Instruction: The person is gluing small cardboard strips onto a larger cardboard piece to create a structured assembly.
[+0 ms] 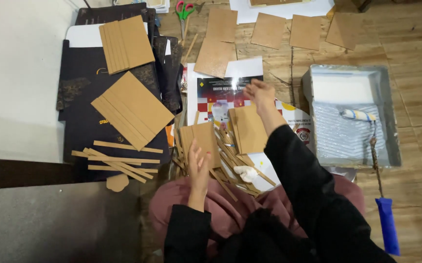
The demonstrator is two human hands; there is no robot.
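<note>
**Brown card pieces sorted by hand on a wooden floor**

Brown card fills the centre of the frame, where a seated person works over a heap of strips [230, 168]. The left hand [199, 165] lies flat and open against a small card panel [202, 139], apparently steadying it. The right hand [258, 93], raised above a printed sheet [220, 97], is loosely closed; whether it grips anything cannot be told. A second panel [250, 129] leans just beside the forearm. Cut stacks [130, 109] lie on dark folders at upper left, within reach. At right, a paint tray [391, 122] holds a roller [359, 115]. Scissors [184, 9] lie at top.
</note>
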